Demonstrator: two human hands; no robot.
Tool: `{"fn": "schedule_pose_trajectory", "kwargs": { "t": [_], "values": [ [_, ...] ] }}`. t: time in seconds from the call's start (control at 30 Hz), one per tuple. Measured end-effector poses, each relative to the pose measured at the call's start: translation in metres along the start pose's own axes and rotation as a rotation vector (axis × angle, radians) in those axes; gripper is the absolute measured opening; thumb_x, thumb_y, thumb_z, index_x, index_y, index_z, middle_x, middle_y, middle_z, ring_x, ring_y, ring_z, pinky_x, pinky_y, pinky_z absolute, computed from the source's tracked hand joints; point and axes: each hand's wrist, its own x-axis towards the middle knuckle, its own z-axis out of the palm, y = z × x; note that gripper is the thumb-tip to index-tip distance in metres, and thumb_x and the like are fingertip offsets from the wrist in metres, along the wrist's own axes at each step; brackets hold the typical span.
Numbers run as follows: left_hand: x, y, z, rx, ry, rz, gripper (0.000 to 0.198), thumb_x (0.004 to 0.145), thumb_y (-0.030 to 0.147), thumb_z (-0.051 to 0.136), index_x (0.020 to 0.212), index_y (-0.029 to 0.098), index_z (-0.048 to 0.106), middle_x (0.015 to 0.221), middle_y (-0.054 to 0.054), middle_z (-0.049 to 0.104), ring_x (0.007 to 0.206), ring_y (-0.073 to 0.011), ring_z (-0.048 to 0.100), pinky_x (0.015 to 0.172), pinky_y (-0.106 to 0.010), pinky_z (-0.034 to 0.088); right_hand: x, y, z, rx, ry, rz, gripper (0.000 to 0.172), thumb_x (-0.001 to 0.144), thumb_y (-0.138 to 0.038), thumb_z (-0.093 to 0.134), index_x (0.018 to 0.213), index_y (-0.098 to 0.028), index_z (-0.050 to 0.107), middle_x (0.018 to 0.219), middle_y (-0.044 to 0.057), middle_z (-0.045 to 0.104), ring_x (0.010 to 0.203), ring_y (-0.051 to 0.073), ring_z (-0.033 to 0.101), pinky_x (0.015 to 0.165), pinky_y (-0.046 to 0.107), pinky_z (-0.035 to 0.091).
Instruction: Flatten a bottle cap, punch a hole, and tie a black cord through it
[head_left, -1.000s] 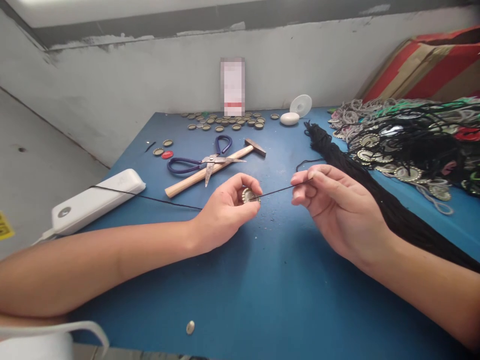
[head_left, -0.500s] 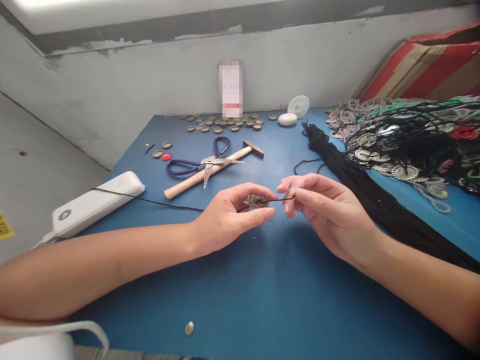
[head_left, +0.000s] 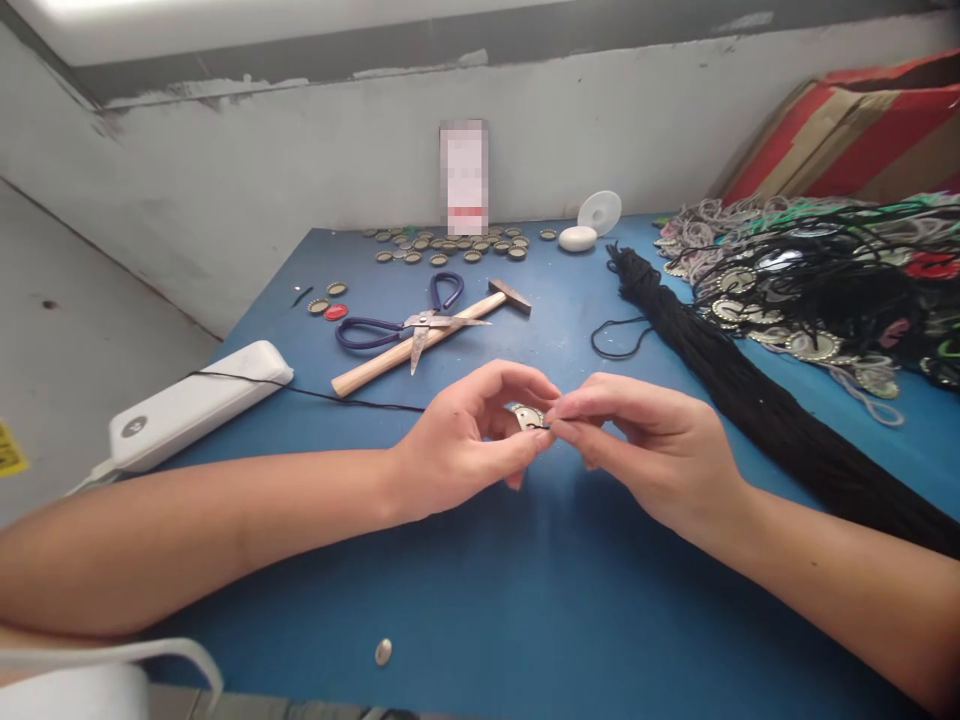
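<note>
Left hand [head_left: 469, 425]: we hold the cap [head_left: 526, 414].
Right hand [head_left: 656, 430]: we pinch, apparently on the cord [head_left: 360, 403].
Cord: we should guide it close in, cap kept steady.

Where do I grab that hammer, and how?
Probably the bare end of its wooden handle, coming from the near left. The hammer slants with its head pointing away, and open scissors lie across the handle farther up.
</note>
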Motion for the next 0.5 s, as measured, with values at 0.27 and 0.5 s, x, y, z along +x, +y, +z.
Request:
{"fn": "schedule_pose_trajectory", "kwargs": {
  "t": [0.27, 0.5],
  "values": [
    [0.007, 0.000, -0.002, -0.029, 0.101, -0.101, 0.036, 0.082, 0.043, 0.083, 0.095, 0.013, 0.068, 0.066, 0.004, 0.059, 0.050, -0.0040, 0.047, 0.044, -0.017, 0.036, 0.001, 0.005, -0.001, -0.320, -0.011, -0.051, 0.005, 0.090, -0.023, 0.067, 0.086, -0.024, 0.070, 0.070, -0.002, 0.069, 0.059, 0.013, 0.063, 0.056, 0.029, 0.052],
    [0.009, 0.000, -0.003, -0.022, 0.186, -0.169, 0.032, 0.084, 0.042, 0.081, 0.088, 0.013, 0.067, 0.062, 0.005, 0.055, 0.048, -0.0039, 0.043, 0.043, -0.017, 0.034, -0.003, 0.014, 0.000, -0.669, -0.038, -0.167, 0.021, 0.084, -0.025, 0.068, 0.104, -0.019, 0.070, 0.115, 0.016, 0.073, 0.109, 0.032, 0.069, 0.093, 0.052, 0.053]
  ]
}}
